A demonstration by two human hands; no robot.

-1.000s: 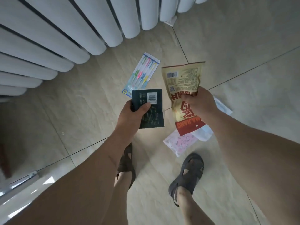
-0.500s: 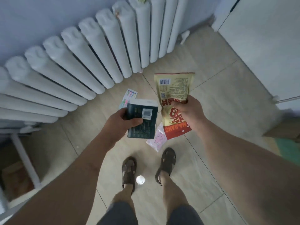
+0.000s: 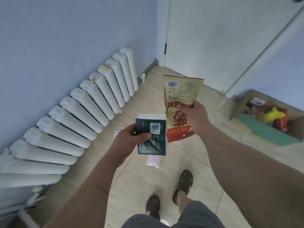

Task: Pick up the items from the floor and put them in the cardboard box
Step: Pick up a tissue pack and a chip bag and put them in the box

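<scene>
My left hand point(image 3: 131, 139) grips a dark green packet point(image 3: 152, 134) with a white barcode label, held in front of me at mid-frame. My right hand point(image 3: 193, 116) holds a yellow and red snack bag point(image 3: 181, 94) upright, just right of the packet. The cardboard box point(image 3: 238, 106) stands on the floor at the right by the wall, with colourful packets inside it. On the floor below my hands lie a pink packet point(image 3: 154, 161) and a toothbrush pack point(image 3: 118, 131), both partly hidden by my left hand and the dark packet.
A long white radiator point(image 3: 85, 109) runs along the blue wall on the left. A white door point(image 3: 213, 38) stands ahead. A green mat point(image 3: 266, 134) lies by the box. My sandalled feet point(image 3: 185, 183) stand on beige floor tiles.
My view has risen from the floor to the room, bringing the door and cardboard box into sight. Both hands still hold their packets, and the floor items now look farther below.
</scene>
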